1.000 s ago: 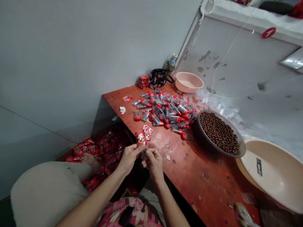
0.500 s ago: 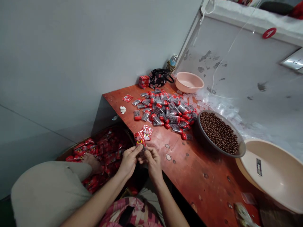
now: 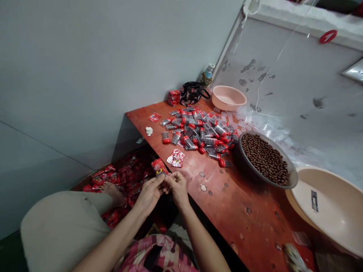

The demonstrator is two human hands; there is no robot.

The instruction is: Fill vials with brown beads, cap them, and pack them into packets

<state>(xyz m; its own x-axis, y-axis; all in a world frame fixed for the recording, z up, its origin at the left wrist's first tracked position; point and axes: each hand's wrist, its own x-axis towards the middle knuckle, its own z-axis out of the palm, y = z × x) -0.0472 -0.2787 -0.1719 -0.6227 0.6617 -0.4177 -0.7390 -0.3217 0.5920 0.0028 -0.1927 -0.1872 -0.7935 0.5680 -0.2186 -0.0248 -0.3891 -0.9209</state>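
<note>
Red foil packet (image 3: 159, 167) now at the near edge of the red-orange table (image 3: 232, 192), shifted left, apart from a second packet (image 3: 176, 158) it touched earlier. Left hand (image 3: 150, 192) and right hand (image 3: 177, 187) pressed close together just below it; whether they pinch it, cannot tell.

We are pinching a red printed foil sachet (image 3: 159, 167), tilted upward, its lower end held between our left hand (image 3: 150, 193) and right hand (image 3: 177, 188).

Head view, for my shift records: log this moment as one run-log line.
left hand: at red sachet | right hand: touching left hand | nearby: second sachet
</note>
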